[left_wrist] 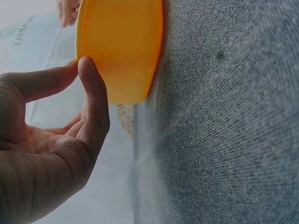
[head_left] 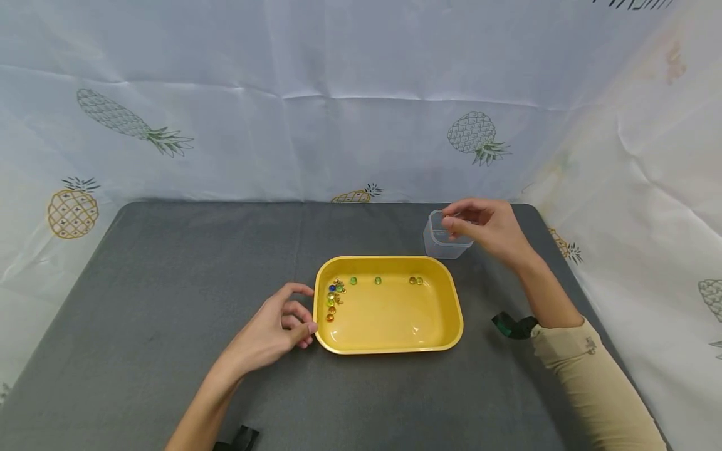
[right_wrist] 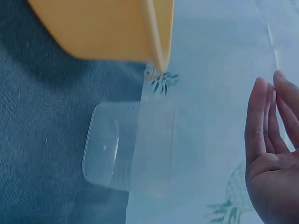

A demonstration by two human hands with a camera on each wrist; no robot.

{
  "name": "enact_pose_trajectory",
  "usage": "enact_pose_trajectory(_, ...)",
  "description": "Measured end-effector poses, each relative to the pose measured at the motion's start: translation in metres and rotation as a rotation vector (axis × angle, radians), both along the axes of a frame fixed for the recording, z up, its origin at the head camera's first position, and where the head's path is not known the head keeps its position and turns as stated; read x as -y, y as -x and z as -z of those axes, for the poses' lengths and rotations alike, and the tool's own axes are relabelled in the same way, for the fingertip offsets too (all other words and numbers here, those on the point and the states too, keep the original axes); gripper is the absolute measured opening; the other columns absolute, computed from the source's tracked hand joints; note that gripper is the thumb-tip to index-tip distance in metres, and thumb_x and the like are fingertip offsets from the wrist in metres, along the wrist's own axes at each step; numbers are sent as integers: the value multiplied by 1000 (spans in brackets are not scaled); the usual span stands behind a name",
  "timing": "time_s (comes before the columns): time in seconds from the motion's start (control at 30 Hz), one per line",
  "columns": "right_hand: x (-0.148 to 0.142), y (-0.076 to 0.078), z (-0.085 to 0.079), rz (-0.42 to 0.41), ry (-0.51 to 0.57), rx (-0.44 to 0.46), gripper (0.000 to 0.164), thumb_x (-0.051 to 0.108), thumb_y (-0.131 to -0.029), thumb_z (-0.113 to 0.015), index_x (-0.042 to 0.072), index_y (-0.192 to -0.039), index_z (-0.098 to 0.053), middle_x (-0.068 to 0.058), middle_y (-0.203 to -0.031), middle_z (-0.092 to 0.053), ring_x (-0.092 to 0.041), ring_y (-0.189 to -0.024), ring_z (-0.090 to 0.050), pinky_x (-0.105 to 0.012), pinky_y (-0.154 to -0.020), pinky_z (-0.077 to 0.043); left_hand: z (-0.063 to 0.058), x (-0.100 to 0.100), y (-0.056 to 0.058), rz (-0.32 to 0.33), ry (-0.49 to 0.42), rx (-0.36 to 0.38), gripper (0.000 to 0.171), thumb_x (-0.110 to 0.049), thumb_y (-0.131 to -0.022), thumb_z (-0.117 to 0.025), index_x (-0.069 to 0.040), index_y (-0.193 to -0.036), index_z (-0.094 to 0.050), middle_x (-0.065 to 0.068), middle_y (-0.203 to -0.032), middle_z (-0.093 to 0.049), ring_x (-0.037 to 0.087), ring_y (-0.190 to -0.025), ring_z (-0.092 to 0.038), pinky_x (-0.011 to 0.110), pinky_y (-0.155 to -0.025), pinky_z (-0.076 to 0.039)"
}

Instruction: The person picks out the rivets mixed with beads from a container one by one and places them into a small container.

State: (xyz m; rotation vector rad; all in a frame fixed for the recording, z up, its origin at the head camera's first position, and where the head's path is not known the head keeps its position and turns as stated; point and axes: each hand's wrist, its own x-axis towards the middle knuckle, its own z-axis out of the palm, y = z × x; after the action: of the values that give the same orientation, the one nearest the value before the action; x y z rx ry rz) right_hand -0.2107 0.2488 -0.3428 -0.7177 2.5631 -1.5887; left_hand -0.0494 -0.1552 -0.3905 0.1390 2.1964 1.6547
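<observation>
My left hand (head_left: 275,329) touches the left rim of a shallow yellow tray (head_left: 389,332) with thumb and index finger, its other fingers loosely bent. Along the left side of the tray lie several glass beads (head_left: 330,302), amber, green and one blue, among small gold-coloured pieces (head_left: 339,299). More beads (head_left: 378,280) sit near its far wall. My right hand (head_left: 487,228) hovers over a clear plastic container (head_left: 445,250) behind the tray's right corner. In the right wrist view its thumb and fingertips come close together; I cannot tell whether they hold something small.
A dark grey cloth (head_left: 197,300) covers the table. White fabric with pineapple prints (head_left: 338,144) hangs behind it and along the right side. A dark strap (head_left: 514,326) shows by the right sleeve, another (head_left: 242,438) by the left forearm.
</observation>
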Motion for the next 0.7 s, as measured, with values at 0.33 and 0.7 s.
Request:
enact_pose_trajectory(0.33,-15,9,10,25,0,-8,26,9,-102,-76,-8,-122,-73,5,-100,-77,-11,-81,-76,-24,-81,-64,1,0,0,-3,-2,1,58,-1,-99,-72,3,-149,-42,15,-97,-71,28,-81,-74,31,-72,-63)
enact_pose_trajectory(0.7,-23,18,26,27,31,10,23,1,-101,-74,-9,-122,-72,13,-100,-76,-8,-83,-77,-21,-81,-63,2,0,-1,2,-2,-1,59,-2,-99,-73,3,-149,-42,16,-97,-71,28,-82,-74,32,-72,-63)
